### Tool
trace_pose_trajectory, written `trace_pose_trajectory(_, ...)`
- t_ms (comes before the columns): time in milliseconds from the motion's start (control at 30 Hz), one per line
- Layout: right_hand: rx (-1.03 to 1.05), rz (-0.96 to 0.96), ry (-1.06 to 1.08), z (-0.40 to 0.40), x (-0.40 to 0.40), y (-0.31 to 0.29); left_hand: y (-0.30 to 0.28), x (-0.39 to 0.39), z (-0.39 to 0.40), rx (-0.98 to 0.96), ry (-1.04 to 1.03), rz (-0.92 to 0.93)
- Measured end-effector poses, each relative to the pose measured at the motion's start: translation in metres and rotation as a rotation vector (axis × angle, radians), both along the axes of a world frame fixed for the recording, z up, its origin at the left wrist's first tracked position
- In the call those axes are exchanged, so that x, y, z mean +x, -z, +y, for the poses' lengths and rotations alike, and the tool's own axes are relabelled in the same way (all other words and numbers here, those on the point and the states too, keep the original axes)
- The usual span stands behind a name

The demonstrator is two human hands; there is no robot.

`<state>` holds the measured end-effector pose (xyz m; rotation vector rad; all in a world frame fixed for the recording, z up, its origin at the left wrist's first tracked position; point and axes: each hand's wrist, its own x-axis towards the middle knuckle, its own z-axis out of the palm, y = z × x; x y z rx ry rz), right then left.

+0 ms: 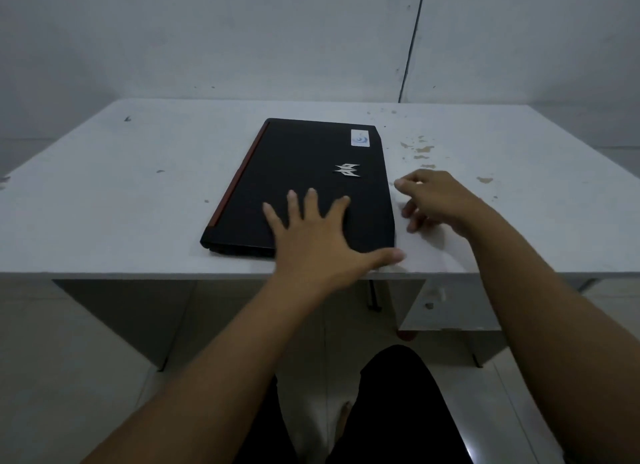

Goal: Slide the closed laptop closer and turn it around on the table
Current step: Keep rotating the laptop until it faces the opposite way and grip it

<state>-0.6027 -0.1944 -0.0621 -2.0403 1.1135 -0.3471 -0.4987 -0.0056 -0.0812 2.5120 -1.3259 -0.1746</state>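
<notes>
A closed black laptop (304,173) lies on the white table (114,200), its short side near the front edge and a red hinge strip along its left side. A silver logo and a pale sticker mark the lid. My left hand (318,238) rests flat on the lid's near part, fingers spread, thumb at the near right corner. My right hand (436,197) hovers just right of the laptop's right edge, fingers loosely curled, holding nothing.
The tabletop has chipped, stained patches right of the laptop (420,150). A wall stands close behind the table, with a thin dark cable (412,41) running down it. Below the front edge are the table's panels, a tiled floor and my dark-clothed legs (398,411).
</notes>
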Motion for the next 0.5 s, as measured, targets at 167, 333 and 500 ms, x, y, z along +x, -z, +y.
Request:
trace_pose_trajectory(167, -0.126, -0.019, -0.064, -0.039, 0.048, 0.002, 0.008, -0.015, -0.033, 0.002, -0.046, -0.086)
trace_pose_trajectory(333, -0.304, 0.205, -0.234, -0.054, 0.074, 0.016, 0.014, -0.016, -0.027, -0.085, -0.040, -0.172)
trace_pose_trajectory(500, -0.323, 0.108, -0.199, -0.051, 0.066, 0.030, 0.010, -0.013, -0.028, -0.109, -0.023, -0.162)
